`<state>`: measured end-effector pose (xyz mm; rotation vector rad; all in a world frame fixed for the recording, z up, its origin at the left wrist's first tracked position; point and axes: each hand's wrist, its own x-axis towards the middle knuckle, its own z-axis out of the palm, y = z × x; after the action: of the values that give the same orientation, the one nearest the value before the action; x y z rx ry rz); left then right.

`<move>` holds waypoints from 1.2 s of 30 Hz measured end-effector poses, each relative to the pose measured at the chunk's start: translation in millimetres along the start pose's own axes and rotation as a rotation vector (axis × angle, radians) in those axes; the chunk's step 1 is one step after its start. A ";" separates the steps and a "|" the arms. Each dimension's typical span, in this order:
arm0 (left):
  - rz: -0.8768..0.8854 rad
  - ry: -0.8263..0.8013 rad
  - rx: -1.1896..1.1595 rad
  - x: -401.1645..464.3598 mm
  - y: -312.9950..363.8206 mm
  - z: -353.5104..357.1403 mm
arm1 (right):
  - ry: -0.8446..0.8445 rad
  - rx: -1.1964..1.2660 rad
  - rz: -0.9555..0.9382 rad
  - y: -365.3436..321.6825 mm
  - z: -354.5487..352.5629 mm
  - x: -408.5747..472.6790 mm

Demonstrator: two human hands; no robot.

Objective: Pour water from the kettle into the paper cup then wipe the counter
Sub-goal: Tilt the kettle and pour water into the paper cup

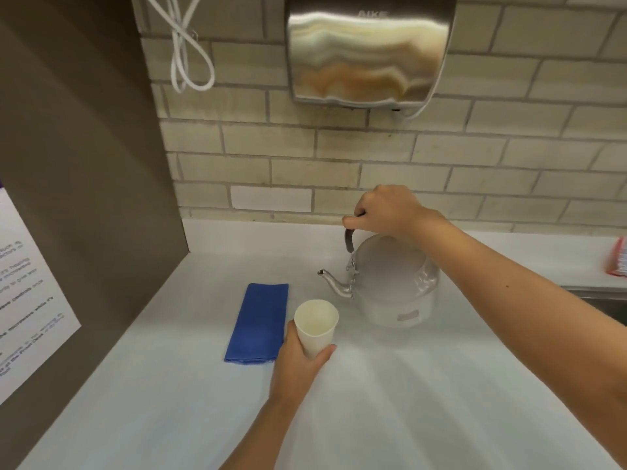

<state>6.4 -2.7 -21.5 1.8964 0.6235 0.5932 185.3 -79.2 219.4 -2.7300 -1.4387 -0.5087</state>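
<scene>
A pale grey kettle [395,283] with a steel spout stands upright on the white counter [407,401], its spout pointing left. My right hand [383,210] is closed around its dark top handle. A white paper cup [316,325] stands just in front of and below the spout, and looks empty inside. My left hand [298,364] wraps the cup's lower side from the front left. A folded blue cloth [258,322] lies flat on the counter, right beside the cup on its left.
A brown panel [84,198] with a printed notice walls off the left side. A steel hand dryer [369,49] hangs on the brick wall above. A sink edge [597,293] and a red packet [619,257] sit at far right.
</scene>
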 end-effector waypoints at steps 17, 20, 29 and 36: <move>0.005 -0.003 -0.022 -0.4 -2.0 1.0 | -0.052 -0.339 -0.103 -37.8 -36.7 -35.4; 0.003 -0.003 -0.021 -0.5 -2.3 0.9 | -0.051 -0.363 -0.115 -42.7 -38.6 -35.0; 0.007 0.004 -0.031 0.0 -3.2 1.3 | -0.036 -0.401 -0.150 -51.6 -38.9 -31.0; 0.012 0.000 -0.024 1.0 -3.0 1.6 | -0.034 -0.422 -0.157 -53.6 -38.9 -29.4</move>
<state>7.7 -2.1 -24.8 1.8790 0.6030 0.6059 116.0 -78.1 240.3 -2.9539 -1.7403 -0.8672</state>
